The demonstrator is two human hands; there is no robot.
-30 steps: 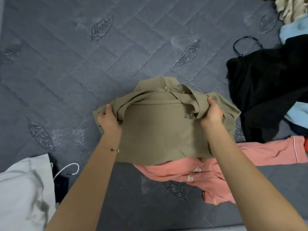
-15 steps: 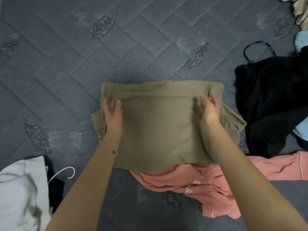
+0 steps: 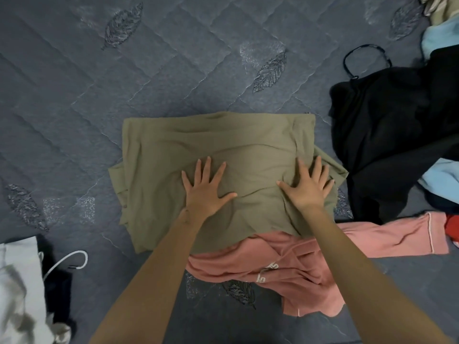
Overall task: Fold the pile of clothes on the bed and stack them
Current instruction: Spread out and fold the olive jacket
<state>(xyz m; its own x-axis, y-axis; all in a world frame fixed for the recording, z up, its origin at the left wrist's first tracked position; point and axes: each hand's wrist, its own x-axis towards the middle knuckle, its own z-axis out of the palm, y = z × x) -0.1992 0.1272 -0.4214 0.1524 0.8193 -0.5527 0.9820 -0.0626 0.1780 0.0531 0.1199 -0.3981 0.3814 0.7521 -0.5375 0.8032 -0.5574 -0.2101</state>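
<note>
A folded olive-green garment (image 3: 223, 142) lies flat in the middle of the grey quilted bed (image 3: 124, 83). My left hand (image 3: 205, 189) presses on its centre with fingers spread. My right hand (image 3: 306, 187) presses flat near its right edge, fingers also spread. The olive garment's near edge overlaps a crumpled pink garment (image 3: 285, 274) with white lettering, whose long part stretches to the right.
A black garment (image 3: 397, 135) with a thin strap lies crumpled at the right, next to light blue fabric (image 3: 442, 180) and a bit of red cloth (image 3: 453, 225). White and dark clothes (image 3: 19, 294) with a white cord sit at the lower left. Beige fabric (image 3: 437, 8) shows at the top right.
The olive garment's raised upper part was folded down and now lies flat. Both hands let go of its edges and moved inward, now pressing on it with spread fingers.
</note>
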